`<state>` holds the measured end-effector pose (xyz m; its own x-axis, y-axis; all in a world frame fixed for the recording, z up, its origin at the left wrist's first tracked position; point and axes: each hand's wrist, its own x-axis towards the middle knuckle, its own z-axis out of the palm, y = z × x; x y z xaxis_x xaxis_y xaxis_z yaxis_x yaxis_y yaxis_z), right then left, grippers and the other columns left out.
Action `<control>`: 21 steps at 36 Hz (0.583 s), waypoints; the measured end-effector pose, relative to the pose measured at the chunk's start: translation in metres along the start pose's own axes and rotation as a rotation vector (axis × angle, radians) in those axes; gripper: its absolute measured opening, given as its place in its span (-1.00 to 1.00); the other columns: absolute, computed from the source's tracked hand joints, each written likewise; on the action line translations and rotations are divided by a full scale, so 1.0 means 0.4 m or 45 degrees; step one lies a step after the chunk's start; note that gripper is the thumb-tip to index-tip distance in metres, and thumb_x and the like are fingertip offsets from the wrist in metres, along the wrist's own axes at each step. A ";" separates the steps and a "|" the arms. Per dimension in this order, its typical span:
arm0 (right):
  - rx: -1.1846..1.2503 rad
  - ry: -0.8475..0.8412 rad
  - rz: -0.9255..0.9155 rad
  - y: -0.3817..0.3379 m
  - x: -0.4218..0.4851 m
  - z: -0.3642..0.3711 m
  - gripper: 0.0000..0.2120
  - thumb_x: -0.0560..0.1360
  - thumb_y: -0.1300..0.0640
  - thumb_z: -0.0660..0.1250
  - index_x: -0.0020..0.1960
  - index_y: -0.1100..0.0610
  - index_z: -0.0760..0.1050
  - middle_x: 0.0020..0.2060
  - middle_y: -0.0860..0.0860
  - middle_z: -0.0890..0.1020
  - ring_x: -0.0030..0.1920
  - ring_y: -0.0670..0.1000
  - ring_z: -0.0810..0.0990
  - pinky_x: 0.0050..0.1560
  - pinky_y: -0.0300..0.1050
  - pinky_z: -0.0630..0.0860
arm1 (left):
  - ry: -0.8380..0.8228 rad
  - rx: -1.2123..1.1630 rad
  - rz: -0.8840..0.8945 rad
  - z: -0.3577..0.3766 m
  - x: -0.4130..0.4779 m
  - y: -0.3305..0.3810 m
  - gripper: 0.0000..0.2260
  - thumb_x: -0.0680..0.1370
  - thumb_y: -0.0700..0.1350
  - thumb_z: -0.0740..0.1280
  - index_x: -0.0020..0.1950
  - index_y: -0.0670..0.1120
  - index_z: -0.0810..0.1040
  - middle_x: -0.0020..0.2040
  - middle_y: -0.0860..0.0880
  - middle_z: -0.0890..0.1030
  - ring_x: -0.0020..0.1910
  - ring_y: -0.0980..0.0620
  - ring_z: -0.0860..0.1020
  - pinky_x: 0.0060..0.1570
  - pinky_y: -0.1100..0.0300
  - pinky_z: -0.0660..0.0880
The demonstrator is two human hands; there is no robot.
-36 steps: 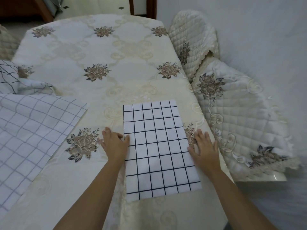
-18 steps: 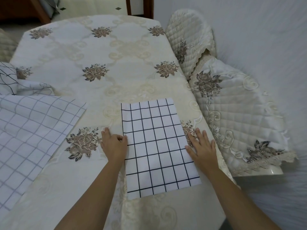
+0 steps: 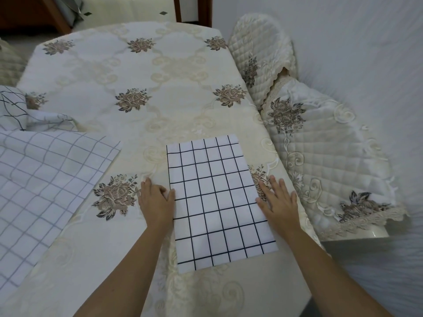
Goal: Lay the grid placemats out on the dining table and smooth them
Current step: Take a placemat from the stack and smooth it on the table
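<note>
A white placemat with a black grid [image 3: 217, 197] lies flat on the dining table [image 3: 142, 72], near its front right edge. My left hand [image 3: 155, 200] rests flat on the cloth at the mat's left edge, thumb touching the mat. Against the mat's right edge lies my right hand [image 3: 278, 200], palm down with the fingers spread and straight. A larger grid cloth [image 3: 43, 179] with paler lines is spread over the table's left side. Behind it sits a crumpled grid cloth [image 3: 13, 110].
The table wears a cream cloth with brown flower motifs. Two chairs in quilted cream covers [image 3: 320, 161] stand close along the table's right side, against a white wall. A dark wooden door frame [image 3: 192, 8] is at the far end.
Both hands have stayed at the mat's side edges with hardly any shift. The view has tilted slightly.
</note>
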<state>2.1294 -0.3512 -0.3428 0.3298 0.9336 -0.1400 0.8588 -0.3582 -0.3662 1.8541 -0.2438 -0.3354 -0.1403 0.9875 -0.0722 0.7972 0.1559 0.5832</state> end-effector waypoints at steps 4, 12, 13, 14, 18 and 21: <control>0.067 0.022 0.000 -0.039 -0.007 0.006 -0.24 0.40 -0.30 -0.24 0.49 0.02 0.13 0.52 0.02 0.07 0.52 0.02 -0.06 0.44 0.19 -0.17 | 0.078 0.151 0.366 0.004 -0.053 -0.010 -0.81 0.53 -0.19 0.18 0.00 -0.28 0.51 0.35 -0.36 0.36 0.35 -0.33 0.33 0.26 -0.25 0.30; -0.091 0.145 -0.473 -0.266 -0.124 0.123 -0.59 0.58 0.03 -0.04 0.37 0.11 0.28 0.35 0.09 0.44 0.39 0.09 0.30 0.31 0.16 0.24 | -0.272 0.503 0.686 0.070 -0.202 0.011 -0.55 0.46 -0.09 0.09 0.25 -0.26 0.49 0.33 -0.25 0.45 0.30 -0.22 0.44 0.11 -0.23 0.45; -0.101 0.092 -0.482 -0.277 -0.139 0.137 -0.59 0.61 0.03 -0.12 0.38 0.09 0.26 0.36 0.05 0.44 0.39 0.06 0.27 0.31 0.16 0.24 | -0.305 0.541 0.653 0.073 -0.214 0.001 -0.53 0.48 -0.06 0.08 0.28 -0.25 0.48 0.34 -0.23 0.45 0.31 -0.21 0.44 0.11 -0.23 0.46; -0.129 0.035 -0.476 -0.278 -0.153 0.147 -0.57 0.62 0.01 -0.17 0.39 0.08 0.25 0.37 0.02 0.43 0.40 0.04 0.24 0.32 0.16 0.28 | -0.318 0.563 0.618 0.073 -0.222 -0.010 -0.52 0.49 -0.03 0.07 0.30 -0.24 0.47 0.35 -0.21 0.44 0.32 -0.18 0.43 0.12 -0.23 0.44; -0.199 -0.004 -0.439 -0.222 -0.164 0.143 -0.53 0.55 -0.01 0.00 0.41 0.07 0.30 0.41 0.01 0.36 0.43 0.07 0.26 0.26 0.23 0.36 | -0.285 0.554 0.513 0.041 -0.221 -0.038 -0.49 0.50 0.03 0.06 0.35 -0.19 0.43 0.38 -0.15 0.42 0.35 -0.13 0.39 0.16 -0.22 0.39; -0.233 0.027 -0.302 -0.169 -0.148 0.109 -0.53 0.58 -0.02 -0.06 0.40 0.10 0.34 0.39 0.04 0.39 0.38 0.13 0.37 0.21 0.23 0.40 | -0.282 0.526 0.497 0.019 -0.216 -0.069 -0.48 0.52 0.04 0.04 0.41 -0.18 0.35 0.43 -0.12 0.34 0.41 -0.10 0.25 0.22 -0.25 0.31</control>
<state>2.0347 -0.3822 -0.3498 0.1178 0.9918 -0.0503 0.9686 -0.1259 -0.2143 1.8488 -0.3332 -0.3514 0.2985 0.9482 -0.1083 0.9332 -0.2662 0.2414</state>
